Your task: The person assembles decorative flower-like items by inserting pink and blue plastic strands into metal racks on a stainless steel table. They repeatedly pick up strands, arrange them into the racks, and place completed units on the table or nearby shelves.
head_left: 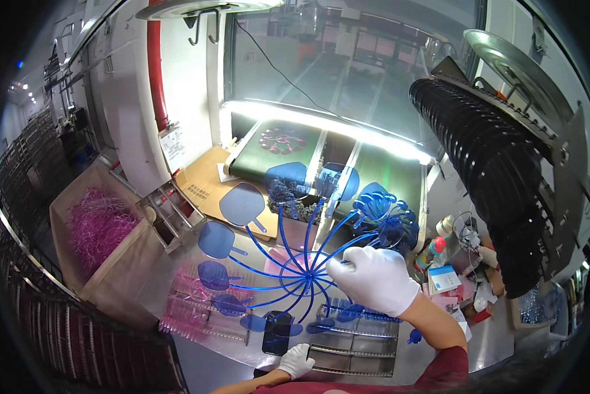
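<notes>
Stretching beneath the work, the bench [495, 345] runs from the wooden bin [121, 253] on the left to the clutter at the right. Behind it rises the window [374, 79]; at the upper right is a long black stack [485, 164]. The blue wheel [309, 274] is over the middle of the bench, its curved arms fanning out from the hub towards see-through blue blades [242, 205]. Beyond it lie two green belts [400, 167], with a blue cluster [380, 217] at the near end of the right one. Pink strands [101, 223] fill the bin. Pink parts [206, 308] lie at the wheel's lower left, and a slotted tray [354, 361] is at its lower right. The cardboard [206, 177] by the left belt carries dark print, too small to read.

The right hand [377, 281], white-gloved, is at the wheel's right side, fingers curled; I cannot tell whether they pinch an arm of it. The left hand [297, 362], also gloved and well apart from the right, is just beside the black phone [276, 335] and the tray's left edge; its grip is unclear. The wall paper [173, 146] bears illegible lines, as does the white-and-blue booklet [443, 279].
</notes>
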Demonstrator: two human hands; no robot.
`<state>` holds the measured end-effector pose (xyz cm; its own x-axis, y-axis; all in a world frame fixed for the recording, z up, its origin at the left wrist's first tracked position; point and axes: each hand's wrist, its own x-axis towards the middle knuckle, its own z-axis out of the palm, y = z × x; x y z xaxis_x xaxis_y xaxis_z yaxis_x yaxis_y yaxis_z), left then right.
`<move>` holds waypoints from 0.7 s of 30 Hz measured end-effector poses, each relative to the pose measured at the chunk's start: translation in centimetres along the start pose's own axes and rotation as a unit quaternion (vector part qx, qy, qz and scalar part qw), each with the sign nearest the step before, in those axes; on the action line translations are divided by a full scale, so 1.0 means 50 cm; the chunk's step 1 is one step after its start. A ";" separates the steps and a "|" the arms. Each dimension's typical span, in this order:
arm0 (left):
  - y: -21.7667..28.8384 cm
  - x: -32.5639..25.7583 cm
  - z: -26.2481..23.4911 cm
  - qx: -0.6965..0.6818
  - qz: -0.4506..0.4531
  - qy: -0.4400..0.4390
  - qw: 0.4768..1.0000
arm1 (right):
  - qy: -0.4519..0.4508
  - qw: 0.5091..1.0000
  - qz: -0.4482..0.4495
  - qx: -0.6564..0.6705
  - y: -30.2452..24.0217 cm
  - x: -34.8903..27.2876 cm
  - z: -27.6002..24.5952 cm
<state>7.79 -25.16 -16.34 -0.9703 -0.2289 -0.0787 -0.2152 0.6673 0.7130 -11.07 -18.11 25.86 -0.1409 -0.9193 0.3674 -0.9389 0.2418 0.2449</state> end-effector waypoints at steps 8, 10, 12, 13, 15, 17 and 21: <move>0.057 0.042 -0.038 0.023 -0.091 -0.028 0.995 | 0.086 0.949 0.304 -0.001 0.309 -0.206 0.343; 0.049 0.038 -0.017 0.017 -0.071 0.006 0.997 | 0.045 0.916 0.398 0.019 0.392 -0.272 0.474; 0.042 0.031 -0.004 0.012 -0.061 0.039 0.997 | 0.033 0.880 0.473 0.036 0.445 -0.305 0.586; 0.038 0.025 0.000 0.010 -0.059 0.058 0.997 | -0.029 0.846 0.529 0.068 0.451 -0.298 0.623; 0.040 0.020 -0.001 0.004 -0.054 0.080 0.995 | -0.053 0.807 0.582 0.092 0.461 -0.302 0.713; 0.044 0.016 -0.010 0.000 -0.056 0.097 0.994 | -0.037 0.756 0.641 0.128 0.468 -0.288 0.775; 0.044 0.009 -0.008 0.006 -0.050 0.114 0.992 | 0.027 0.670 0.707 0.223 0.493 -0.278 0.872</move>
<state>6.90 -24.07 -14.54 -0.8938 -0.4483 0.0118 -0.3120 0.6405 0.7017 -45.93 -12.93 -12.36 -0.9889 0.1477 -0.0156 0.1198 0.7314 -0.6713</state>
